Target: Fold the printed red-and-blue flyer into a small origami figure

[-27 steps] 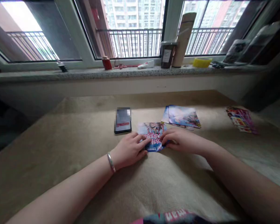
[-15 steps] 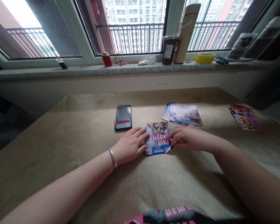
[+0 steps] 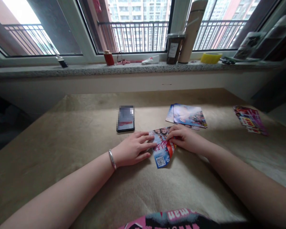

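Note:
A small colourful leaflet (image 3: 161, 152) with a QR code lies in front of me on the tan cloth-covered table (image 3: 69, 133). My left hand (image 3: 133, 149) rests flat on the leaflet's left side, fingers stretched out. My right hand (image 3: 184, 139) pinches the leaflet's right part, which is folded over so a red side shows. A silver bangle (image 3: 112, 159) sits on my left wrist.
A dark phone (image 3: 125, 119) lies just beyond my left hand. A stack of blue leaflets (image 3: 187, 115) lies behind my right hand, and pink leaflets (image 3: 250, 120) lie far right. The windowsill holds a red cup (image 3: 109, 58), jars (image 3: 174, 49), yellow tape (image 3: 211, 58).
The leaflet lay flat under both hands before; now it has turned and its right part is folded inward by my right hand. My left hand stayed pressed on it.

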`<state>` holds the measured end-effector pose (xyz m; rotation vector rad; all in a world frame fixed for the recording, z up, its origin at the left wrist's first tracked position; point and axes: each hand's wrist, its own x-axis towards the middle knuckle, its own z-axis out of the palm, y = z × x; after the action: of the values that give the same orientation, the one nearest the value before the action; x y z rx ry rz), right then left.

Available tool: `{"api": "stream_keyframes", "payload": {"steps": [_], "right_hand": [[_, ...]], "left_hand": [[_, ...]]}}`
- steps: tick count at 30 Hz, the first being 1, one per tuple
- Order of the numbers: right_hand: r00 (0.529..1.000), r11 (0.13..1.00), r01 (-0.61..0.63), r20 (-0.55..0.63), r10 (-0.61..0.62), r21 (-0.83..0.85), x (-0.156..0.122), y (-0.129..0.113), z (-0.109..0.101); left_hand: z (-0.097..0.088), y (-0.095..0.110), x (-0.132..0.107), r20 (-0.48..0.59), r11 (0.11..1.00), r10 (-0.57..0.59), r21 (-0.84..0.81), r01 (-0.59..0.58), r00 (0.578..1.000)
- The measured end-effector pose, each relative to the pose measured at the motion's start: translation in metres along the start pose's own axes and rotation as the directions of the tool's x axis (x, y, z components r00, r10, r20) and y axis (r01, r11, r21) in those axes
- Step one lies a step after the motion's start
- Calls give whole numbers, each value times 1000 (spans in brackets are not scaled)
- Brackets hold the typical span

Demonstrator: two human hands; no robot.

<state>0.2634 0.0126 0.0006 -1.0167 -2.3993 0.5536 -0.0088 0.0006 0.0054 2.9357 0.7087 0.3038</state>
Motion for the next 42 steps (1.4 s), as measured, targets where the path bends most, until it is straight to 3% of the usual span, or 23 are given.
{"api": "stream_keyframes", "payload": {"steps": [5,11,16,21,26,29,33,39,42], "right_hand": [[1000,998,-2,-23,1,-60,5,-9,15],[959,963,-113,-281,41,-245,4,-18,14],[987,954,-74,-161,28,-290,0,-23,9],[990,979,-18,-138,-11,-204,-1,-22,8],[997,988,55,-45,-62,-141,-2,-13,8],[989,981,115,-70,-127,-154,-2,-9,6],[982,956,96,-130,-136,-276,-4,-6,0],[986,957,161,-7,-168,-243,-5,-2,-4],[994,976,112,18,-110,-188,-5,-1,-6]], "left_hand": [[-1,0,-2,0,1000,15,-5,-15,1000],[-2,1,-2,0,1000,8,-9,-8,1000],[-4,4,-1,-11,1000,-5,16,5,1000],[-3,5,-3,-29,997,-69,40,70,997],[-4,3,-4,-27,996,-94,8,94,995],[-6,4,-4,-24,994,-103,-25,103,994],[-7,4,-5,-7,992,-118,-42,118,993],[-2,2,-7,-54,994,-110,24,111,992],[-3,1,-7,-58,995,-94,10,95,994]]}}
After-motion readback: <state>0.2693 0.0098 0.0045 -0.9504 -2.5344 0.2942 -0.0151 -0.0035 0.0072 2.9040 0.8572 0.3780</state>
